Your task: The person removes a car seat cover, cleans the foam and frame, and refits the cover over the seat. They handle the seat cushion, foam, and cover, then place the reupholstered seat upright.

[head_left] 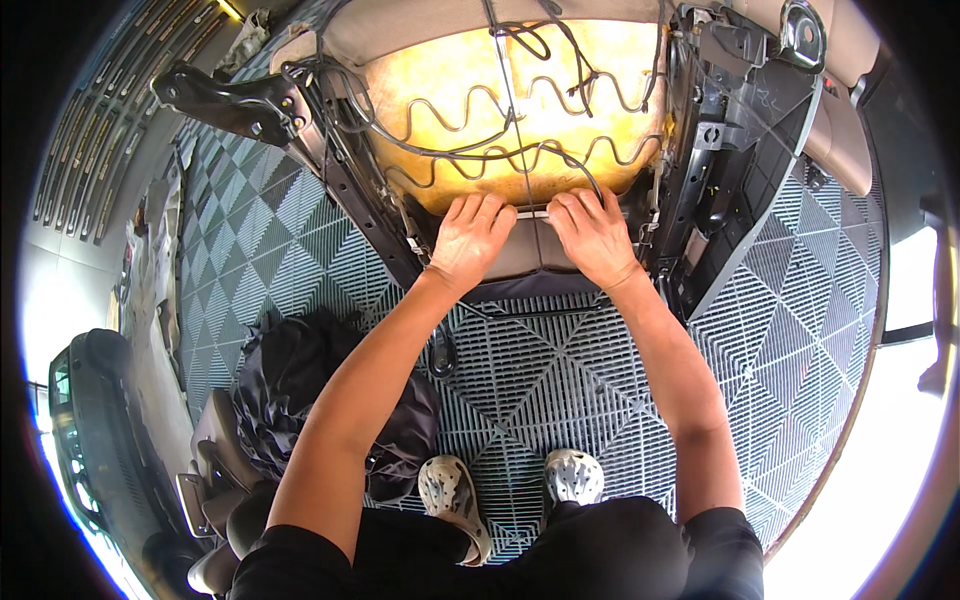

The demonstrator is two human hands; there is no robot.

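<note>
An upturned car seat (430,180) lies in front of me, its yellow foam showing between black metal side rails. Wavy springs (455,125) and dark wires (590,85) run across the foam. My left hand (474,238) and my right hand (588,235) are side by side at the near edge of the foam. Both have their fingers curled over the edge of the beige seat cover (515,262), thumbs turned inward. A pale strip shows between the two hands, with a thin dark cord passing over it. The fingertips are hidden behind the edge.
A black bundle of cloth or bag (290,390) lies on the grey tiled floor (560,370) at left. Beside it are beige seat parts (215,450). A black bracket arm (225,100) juts out left of the seat; a dark plastic side panel (755,190) stands at right.
</note>
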